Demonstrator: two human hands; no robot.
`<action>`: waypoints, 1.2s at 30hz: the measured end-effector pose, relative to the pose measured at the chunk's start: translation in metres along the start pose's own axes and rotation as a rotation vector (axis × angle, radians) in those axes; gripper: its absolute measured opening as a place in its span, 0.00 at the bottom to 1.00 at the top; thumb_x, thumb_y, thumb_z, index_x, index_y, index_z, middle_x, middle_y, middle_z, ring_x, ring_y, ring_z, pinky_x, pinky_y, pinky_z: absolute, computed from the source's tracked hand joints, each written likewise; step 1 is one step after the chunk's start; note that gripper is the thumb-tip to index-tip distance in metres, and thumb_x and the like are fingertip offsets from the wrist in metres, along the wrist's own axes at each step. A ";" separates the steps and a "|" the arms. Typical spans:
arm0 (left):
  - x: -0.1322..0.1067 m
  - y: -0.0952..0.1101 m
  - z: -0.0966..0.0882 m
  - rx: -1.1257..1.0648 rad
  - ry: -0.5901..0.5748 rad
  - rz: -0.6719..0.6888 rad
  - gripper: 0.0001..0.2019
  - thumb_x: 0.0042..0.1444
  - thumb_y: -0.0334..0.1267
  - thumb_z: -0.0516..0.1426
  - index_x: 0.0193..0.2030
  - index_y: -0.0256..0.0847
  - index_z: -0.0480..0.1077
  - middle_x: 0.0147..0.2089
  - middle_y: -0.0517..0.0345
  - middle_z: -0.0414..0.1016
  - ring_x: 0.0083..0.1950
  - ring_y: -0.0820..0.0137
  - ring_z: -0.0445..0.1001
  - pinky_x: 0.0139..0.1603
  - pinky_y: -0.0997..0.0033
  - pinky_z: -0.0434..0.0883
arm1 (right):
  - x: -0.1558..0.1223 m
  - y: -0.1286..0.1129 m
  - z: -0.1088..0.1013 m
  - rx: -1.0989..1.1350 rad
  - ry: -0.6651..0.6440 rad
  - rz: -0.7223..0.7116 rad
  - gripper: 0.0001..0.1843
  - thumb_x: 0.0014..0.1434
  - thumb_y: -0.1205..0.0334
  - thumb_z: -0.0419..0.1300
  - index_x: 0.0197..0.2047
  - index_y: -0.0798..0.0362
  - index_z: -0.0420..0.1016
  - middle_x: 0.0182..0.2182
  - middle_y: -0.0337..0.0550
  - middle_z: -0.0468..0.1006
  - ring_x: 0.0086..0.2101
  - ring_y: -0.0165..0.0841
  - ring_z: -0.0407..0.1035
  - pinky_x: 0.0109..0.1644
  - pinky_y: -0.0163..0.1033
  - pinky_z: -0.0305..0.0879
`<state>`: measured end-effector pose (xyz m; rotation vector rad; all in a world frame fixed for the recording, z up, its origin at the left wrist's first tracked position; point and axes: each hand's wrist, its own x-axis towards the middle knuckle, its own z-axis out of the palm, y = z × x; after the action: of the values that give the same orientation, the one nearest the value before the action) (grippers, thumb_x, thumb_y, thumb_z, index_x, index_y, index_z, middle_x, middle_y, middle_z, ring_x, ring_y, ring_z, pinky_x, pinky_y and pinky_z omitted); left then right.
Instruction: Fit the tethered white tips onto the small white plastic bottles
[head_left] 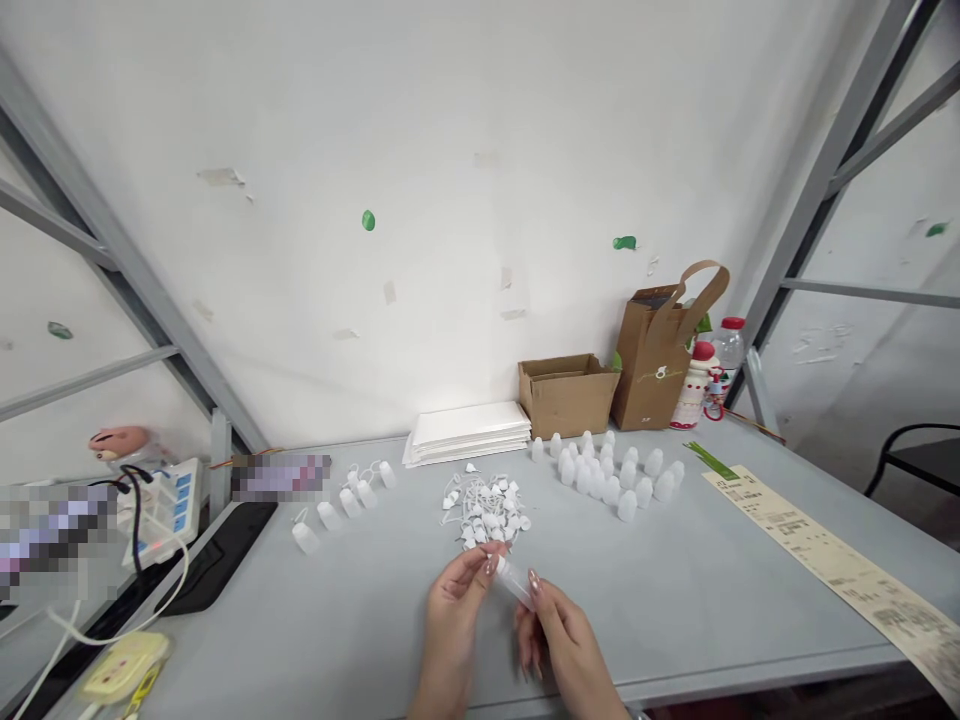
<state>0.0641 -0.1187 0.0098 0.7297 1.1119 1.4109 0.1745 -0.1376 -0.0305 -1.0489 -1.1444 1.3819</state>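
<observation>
Low over the front of the grey table point(675, 600), both my hands meet on one small translucent plastic bottle point(514, 580). My right hand point(559, 635) grips its body with curled fingers. My left hand point(454, 610) pinches its upper end with fingertips; what sits between them is too small to make out. Just beyond lies a pile of small white caps with loops point(487, 508). A cluster of upright white bottles point(611, 472) stands farther right. A short row of bottles with loops attached point(349, 500) lies to the left.
A stack of white sheets point(469, 432), an open cardboard box point(568, 393), a brown paper bag point(656, 360) and drink bottles point(712, 375) line the back wall. A long printed paper strip point(840, 560) lies at right. Power strips and cables point(161, 520) crowd the left edge.
</observation>
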 end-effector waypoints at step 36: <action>0.004 0.021 -0.016 0.534 -0.148 0.075 0.11 0.43 0.45 0.60 0.26 0.38 0.76 0.31 0.51 0.79 0.37 0.62 0.74 0.42 0.69 0.68 | -0.003 0.010 -0.004 -0.154 0.110 -0.117 0.18 0.51 0.47 0.57 0.35 0.54 0.71 0.23 0.38 0.69 0.24 0.29 0.61 0.27 0.31 0.59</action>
<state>0.0411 -0.1166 0.0225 1.2441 1.3691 1.1014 0.1770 -0.1408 -0.0406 -1.1343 -1.2255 1.1448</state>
